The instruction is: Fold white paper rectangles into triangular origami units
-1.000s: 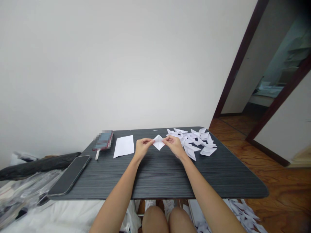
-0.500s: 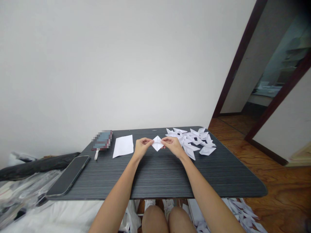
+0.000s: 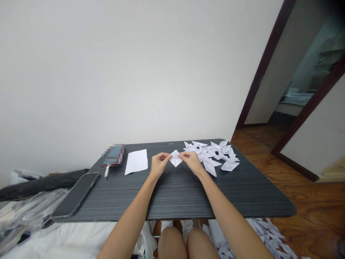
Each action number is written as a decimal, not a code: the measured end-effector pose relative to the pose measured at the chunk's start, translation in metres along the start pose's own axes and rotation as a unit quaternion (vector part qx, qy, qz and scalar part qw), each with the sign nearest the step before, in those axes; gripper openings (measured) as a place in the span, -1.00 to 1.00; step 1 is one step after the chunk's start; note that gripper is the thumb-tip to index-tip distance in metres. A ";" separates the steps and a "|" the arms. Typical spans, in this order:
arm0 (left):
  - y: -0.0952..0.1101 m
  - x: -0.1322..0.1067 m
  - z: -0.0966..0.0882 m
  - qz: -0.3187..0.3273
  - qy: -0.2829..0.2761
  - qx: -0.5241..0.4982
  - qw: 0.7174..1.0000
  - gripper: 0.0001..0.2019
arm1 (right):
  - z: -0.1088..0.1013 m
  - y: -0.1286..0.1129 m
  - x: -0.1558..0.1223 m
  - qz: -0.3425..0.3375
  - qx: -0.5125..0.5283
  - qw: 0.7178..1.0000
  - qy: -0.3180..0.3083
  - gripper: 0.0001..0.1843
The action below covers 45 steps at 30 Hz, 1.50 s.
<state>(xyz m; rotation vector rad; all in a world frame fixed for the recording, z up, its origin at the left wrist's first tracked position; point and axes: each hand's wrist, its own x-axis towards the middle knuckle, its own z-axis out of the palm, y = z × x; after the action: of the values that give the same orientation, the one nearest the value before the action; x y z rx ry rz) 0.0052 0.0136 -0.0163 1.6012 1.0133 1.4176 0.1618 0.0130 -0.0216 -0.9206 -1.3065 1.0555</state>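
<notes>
A small diamond of folded white paper (image 3: 175,160) is held up over the dark table (image 3: 178,198). My left hand (image 3: 159,163) pinches its left corner between thumb and fingers. On the opposite corner, my right hand (image 3: 191,160) has the same kind of pinch. A crease runs across the diamond between the two thumbs. Just right of my right hand lies a pile of folded paper boats (image 3: 208,154). Left of my left hand is a stack of plain white paper (image 3: 136,162), lying flat.
A phone (image 3: 76,196) rests at the table's left edge. Behind it is a partly blurred-out item (image 3: 114,155) with a white strap. More folded paper (image 3: 269,235) lies below the table at right. A white wall (image 3: 161,72) stands behind the table.
My left hand has shifted slightly to the right along the folded paper. Both hands keep their pinch, and the diamond looks nearly the same.
</notes>
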 end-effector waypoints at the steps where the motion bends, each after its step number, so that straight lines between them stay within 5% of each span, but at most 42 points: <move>1: -0.001 0.000 0.000 -0.001 0.000 0.000 1.000 -0.79 | 0.000 0.000 0.000 0.013 0.000 1.000 0.012 -0.79; 10: -0.002 0.005 -0.001 -0.024 0.024 -0.048 0.998 -0.71 | 0.002 0.004 0.003 0.000 0.034 0.998 0.052 -0.75; 18: 0.002 0.006 -0.003 -0.049 0.011 -0.053 0.997 -0.80 | 0.001 0.004 0.002 -0.059 0.058 0.996 -0.022 -0.91; 24: 0.001 0.007 -0.008 -0.101 -0.032 -0.068 0.992 -0.82 | -0.005 0.004 0.003 -0.001 0.080 0.996 -0.032 -0.89; 29: 0.009 0.004 -0.012 -0.002 -0.122 0.025 0.992 -0.75 | -0.007 -0.006 -0.001 0.035 0.145 0.986 -0.070 -0.87; 35: 0.015 -0.001 -0.011 0.141 -0.100 0.269 0.948 -0.75 | -0.004 -0.008 -0.005 0.016 0.008 0.995 -0.097 -0.74; 41: 0.016 -0.004 -0.007 0.148 -0.129 0.273 0.942 -0.70 | -0.007 -0.005 -0.003 0.004 -0.073 0.988 -0.137 -0.75; 45: 0.014 -0.003 -0.007 0.065 -0.161 0.168 0.970 -0.68 | -0.008 -0.007 -0.004 0.019 -0.066 0.988 -0.139 -0.73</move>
<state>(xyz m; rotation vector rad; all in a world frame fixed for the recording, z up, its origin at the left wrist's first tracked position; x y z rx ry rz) -0.0006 0.0050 -0.0039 2.1004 1.0039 1.0544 0.1708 0.0079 -0.0162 -0.9236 -1.6102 1.1688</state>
